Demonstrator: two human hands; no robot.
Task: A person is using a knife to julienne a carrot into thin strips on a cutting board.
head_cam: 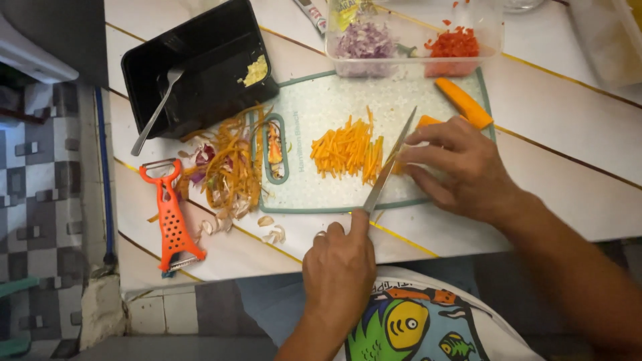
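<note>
- Your left hand was closed around the handle of a knife, forefinger laid along its spine.
- The blade crossed the near edge of the cutting board, tip among the carrot strips at the board's middle.
- Your right hand pressed bent fingers onto a carrot piece at the board's right side, touching the blade.
- An orange peeler lay near the table's left edge, beside the peel scraps.
</note>
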